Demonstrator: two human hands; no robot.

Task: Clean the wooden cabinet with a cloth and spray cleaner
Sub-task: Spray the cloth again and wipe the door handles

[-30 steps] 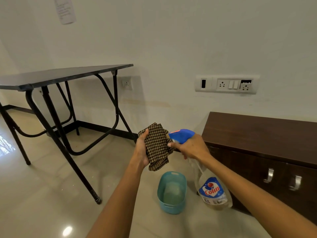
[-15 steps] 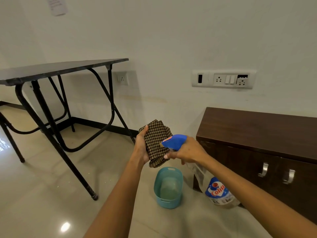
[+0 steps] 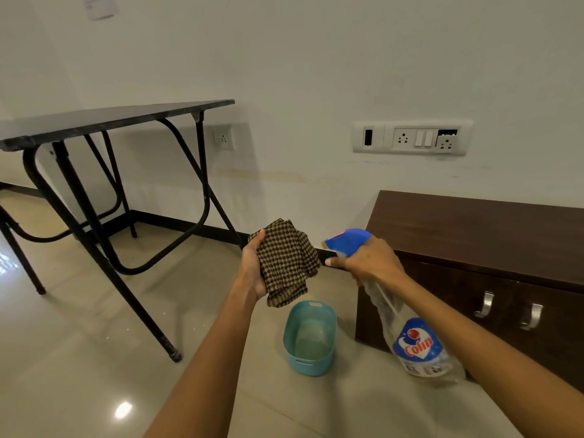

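Left hand (image 3: 252, 271) curls round a bunched brown checked cloth (image 3: 286, 263), thumb over the top fold, holding it up with its face turned to 3 o'clock. Right hand (image 3: 371, 262) wraps the neck of the spray bottle (image 3: 415, 341), forefinger stretched forward under the blue nozzle (image 3: 347, 240). Nozzle points to 9 o'clock at the cloth, near it but apart. Judged reason: the cloth serves as the target, so cleaner wets fabric rather than wall or floor. Bottle body hangs tilted toward 5 o'clock. Wooden cabinet (image 3: 474, 229) stands against the wall at 4 o'clock of the view, doors closed, 2 metal handles (image 3: 488, 303) showing; neither hand touches it, wiping not yet begun. Teal tub (image 3: 308, 365) sits on the floor at 6 o'clock of the cloth, perhaps to catch drips. Black folding table (image 3: 110, 118) at 10 o'clock.
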